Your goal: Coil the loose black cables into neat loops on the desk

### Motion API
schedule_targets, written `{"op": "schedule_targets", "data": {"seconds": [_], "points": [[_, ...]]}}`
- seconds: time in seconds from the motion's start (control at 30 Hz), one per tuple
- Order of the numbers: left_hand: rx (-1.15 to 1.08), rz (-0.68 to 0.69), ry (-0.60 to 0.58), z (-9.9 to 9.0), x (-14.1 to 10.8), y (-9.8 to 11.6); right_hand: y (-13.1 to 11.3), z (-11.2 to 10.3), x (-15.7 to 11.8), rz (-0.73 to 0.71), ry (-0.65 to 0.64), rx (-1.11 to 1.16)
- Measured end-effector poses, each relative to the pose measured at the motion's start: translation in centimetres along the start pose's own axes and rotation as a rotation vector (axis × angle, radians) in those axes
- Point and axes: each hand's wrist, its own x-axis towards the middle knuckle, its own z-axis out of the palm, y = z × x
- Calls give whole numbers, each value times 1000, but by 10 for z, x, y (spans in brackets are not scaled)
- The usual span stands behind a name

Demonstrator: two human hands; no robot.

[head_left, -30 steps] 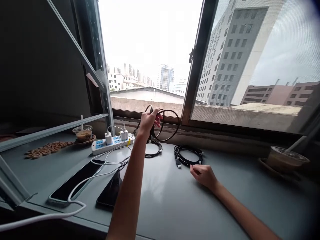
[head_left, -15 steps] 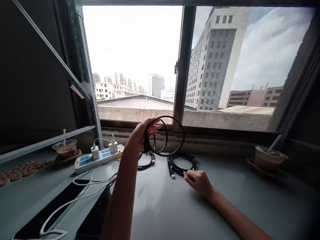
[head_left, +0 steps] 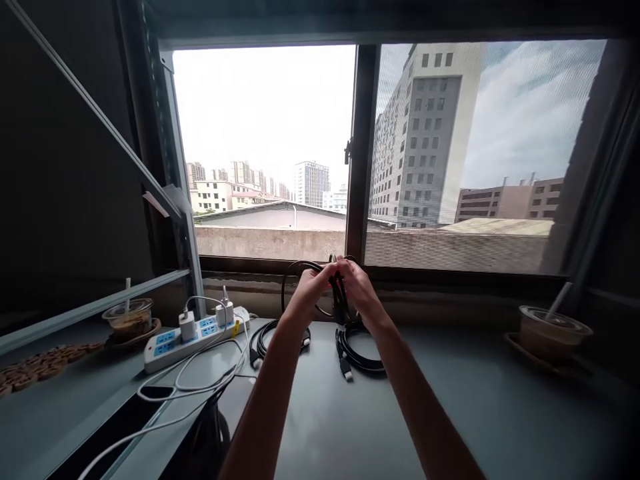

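Note:
My left hand (head_left: pixel 311 291) and my right hand (head_left: pixel 356 285) meet in front of the window ledge, fingers closed round a looped black cable (head_left: pixel 339 300) held above the table. One loop of it sticks out to the left, behind my left hand. Below, a coiled black cable (head_left: pixel 367 364) lies on the table near my right forearm, its plug pointing toward me. Another coiled black cable (head_left: pixel 265 337) rests beside my left forearm, which partly covers it.
A white power strip (head_left: pixel 197 337) with two chargers and white cords lies at the left. Lidded cups stand at the far left (head_left: pixel 131 320) and right (head_left: pixel 547 333). Dark flat objects lie at the lower left; a metal frame (head_left: pixel 90 303) rises beside the window.
My right hand has risen from the coil on the table to the raised cable, beside my left hand. The raised loops are now gathered between both hands. The view has tilted slightly up.

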Motion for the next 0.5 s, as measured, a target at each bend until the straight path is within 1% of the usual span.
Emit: {"op": "schedule_targets", "data": {"seconds": [0.07,0.17,0.27,0.33,0.4,0.43,0.47,0.5], "points": [[6,75,-40,5,1,0,-1,1,6,90,-18,233],[-12,183,-109,12,4,-2,0,-6,10,207,29,554],[72,243,-172,16,4,0,-3,-22,13,211,110,650],[148,204,-183,11,2,3,-8,-39,13,202,175,698],[202,129,-129,1,1,7,-14,-60,10,189,213,777],[213,94,-96,-5,0,8,-17,-72,6,171,207,876],[212,66,-72,-12,1,9,-21,-84,3,143,149,974],[202,44,-55,-18,1,10,-25,-95,-2,118,71,1020]]}}
